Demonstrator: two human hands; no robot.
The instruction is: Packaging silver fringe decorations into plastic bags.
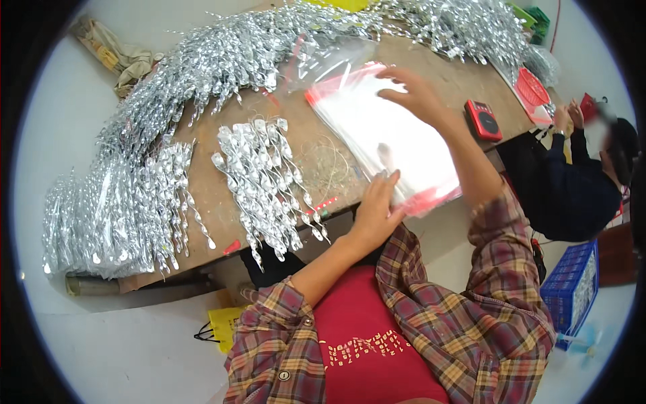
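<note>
A stack of clear-and-white plastic bags point(404, 145) with red end strips lies slantwise on the table in front of me. My left hand point(373, 212) rests at the stack's near left edge, its thumb and index finger apart. Over the far end of the stack is my right hand point(420, 101), fingers spread and slightly curled, with nothing visible between them. To the left of the bags lies a bundle of silver twisted foil strands point(262, 182) with round ends, some hanging past the table's front edge.
A long heap of silver strands point(222, 64) lines the back and left of the wooden table point(323, 141). Toward the right are a red radio-like device point(483, 120) and a red basket point(531, 87). Another person point(579, 175) sits at far right, near a blue crate point(568, 286).
</note>
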